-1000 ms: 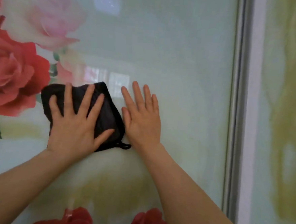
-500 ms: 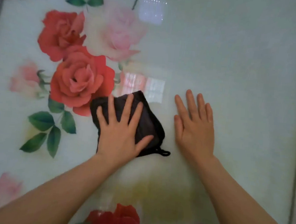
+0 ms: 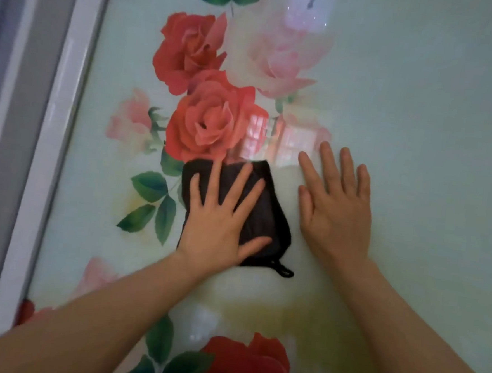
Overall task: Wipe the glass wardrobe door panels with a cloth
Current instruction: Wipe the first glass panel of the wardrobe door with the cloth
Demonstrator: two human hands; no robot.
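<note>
A glass wardrobe door panel, pale green with printed red and pink roses, fills the view. A folded black cloth with a small hanging loop lies flat against the glass below the middle red rose. My left hand presses on the cloth with straight, spread fingers. My right hand rests flat on the bare glass just right of the cloth, fingers straight and pointing up, touching no cloth.
The panel's white frame runs diagonally down the left side, with a grey strip beyond it. More printed red roses sit at the bottom of the panel. Window reflections shine on the glass above the hands.
Both hands and the cloth have slid leftwards across the panel, from near its right frame to under the red roses. The left frame has come into view.
</note>
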